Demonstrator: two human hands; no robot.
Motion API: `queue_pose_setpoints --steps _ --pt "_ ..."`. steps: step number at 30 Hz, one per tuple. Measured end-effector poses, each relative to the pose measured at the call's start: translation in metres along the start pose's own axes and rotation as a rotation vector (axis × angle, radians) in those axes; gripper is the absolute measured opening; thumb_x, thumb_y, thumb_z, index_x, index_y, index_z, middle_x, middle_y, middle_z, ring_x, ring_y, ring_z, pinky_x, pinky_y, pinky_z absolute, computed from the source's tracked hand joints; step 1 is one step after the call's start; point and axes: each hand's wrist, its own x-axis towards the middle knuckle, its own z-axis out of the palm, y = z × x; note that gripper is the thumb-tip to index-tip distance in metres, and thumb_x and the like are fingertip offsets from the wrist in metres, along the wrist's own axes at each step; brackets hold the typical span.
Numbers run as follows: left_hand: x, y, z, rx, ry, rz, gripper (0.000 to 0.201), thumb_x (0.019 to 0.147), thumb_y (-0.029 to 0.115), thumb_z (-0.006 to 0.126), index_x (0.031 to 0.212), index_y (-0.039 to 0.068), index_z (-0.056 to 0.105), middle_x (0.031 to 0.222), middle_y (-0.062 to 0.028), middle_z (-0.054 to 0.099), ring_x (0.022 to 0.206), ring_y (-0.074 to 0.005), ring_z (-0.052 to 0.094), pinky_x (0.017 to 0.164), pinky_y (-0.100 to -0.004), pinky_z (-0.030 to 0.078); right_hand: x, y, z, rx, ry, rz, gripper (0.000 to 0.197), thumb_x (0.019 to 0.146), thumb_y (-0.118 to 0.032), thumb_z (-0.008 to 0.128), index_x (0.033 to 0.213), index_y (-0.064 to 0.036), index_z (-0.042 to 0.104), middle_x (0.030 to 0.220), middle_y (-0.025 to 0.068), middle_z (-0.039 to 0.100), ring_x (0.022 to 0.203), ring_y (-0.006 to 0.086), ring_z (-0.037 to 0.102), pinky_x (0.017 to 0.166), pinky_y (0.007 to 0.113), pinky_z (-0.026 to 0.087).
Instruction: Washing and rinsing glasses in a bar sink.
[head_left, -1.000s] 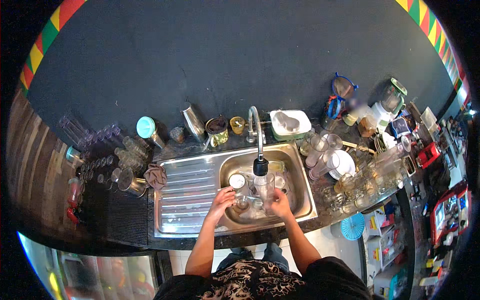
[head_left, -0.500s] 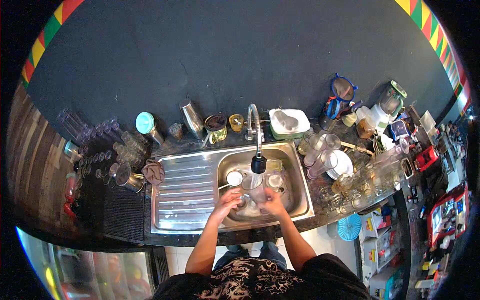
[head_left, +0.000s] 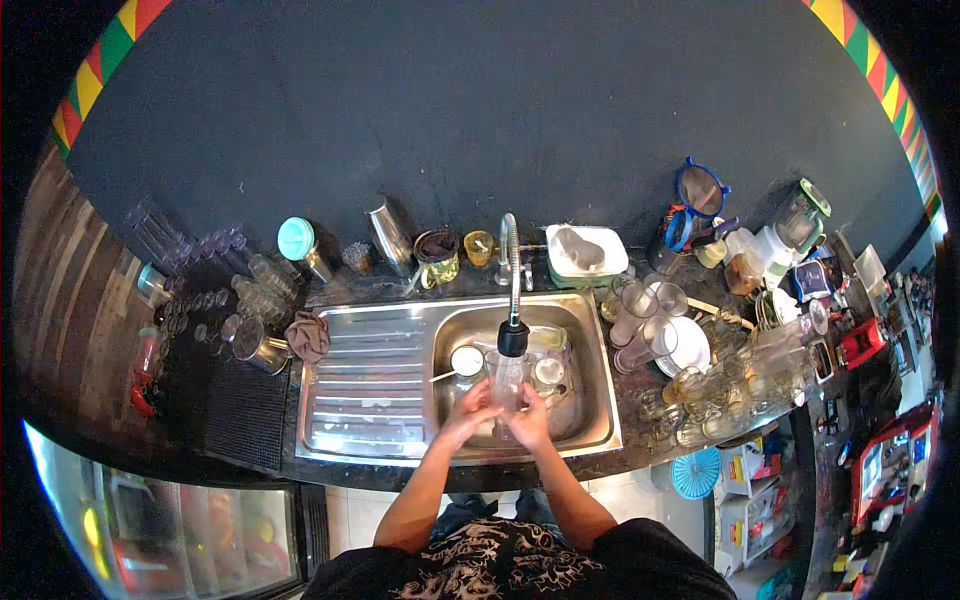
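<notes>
Probably for steadiness, left hand [head_left: 468, 416] and right hand [head_left: 528, 418] curl their fingers around a tall clear drinking glass [head_left: 508, 376], beneath the black-nozzled silver tap [head_left: 513, 338], over the steel sink basin [head_left: 594, 402].

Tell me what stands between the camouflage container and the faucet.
In the head view, a small yellow cup stands between the camouflage container and the faucet.

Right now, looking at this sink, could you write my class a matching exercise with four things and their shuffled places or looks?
1. Clear glass
2. Brown cloth
3. White plate
4. Faucet

A. Right of the sink
B. Arched, black-tipped
C. Between left hand and right hand
D. At the drainboard's far left corner

Pairs: 1-C, 2-D, 3-A, 4-B
</notes>
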Motion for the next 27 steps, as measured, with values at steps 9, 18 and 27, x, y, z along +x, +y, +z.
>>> queue_pose_setpoints --steps 9,18,27 --pt "0.045 -0.032 0.035 -0.562 0.156 -0.479 0.047 0.084 0.046 0.058 0.105 0.004 0.058 0.088 -0.0129 0.064 0.076 -0.0275 0.063 0.067 -0.0395 0.053 -0.008 -0.002 -0.055 0.315 -0.027 0.433 0.031 0.079 -0.021 0.059 0.108 -0.0090 0.061 0.085 0.0054 0.059 0.071 0.0146 0.056 0.061 0.028 0.047" --pt "0.063 -0.034 0.044 -0.552 0.339 -0.419 0.045 0.088 0.052 0.045 0.095 0.012 0.062 0.080 -0.0062 0.061 0.072 -0.0244 0.060 0.061 -0.0413 0.048 -0.004 -0.027 -0.049 0.596 -0.139 0.848 0.040 0.083 -0.032 0.062 0.112 -0.0078 0.049 0.089 0.0071 0.060 0.073 0.0217 0.063 0.061 0.040 0.055" --pt "0.089 -0.047 0.048 -0.741 0.411 -0.245 0.032 0.085 0.043 0.060 0.094 0.013 0.056 0.078 -0.0074 0.058 0.073 -0.0256 0.061 0.061 -0.0392 0.051 0.014 -0.050 -0.051 0.464 0.037 0.719 0.056 0.073 -0.013 0.076 0.115 -0.0073 0.039 0.074 0.0063 0.059 0.061 0.0142 0.059 0.045 0.028 0.046"
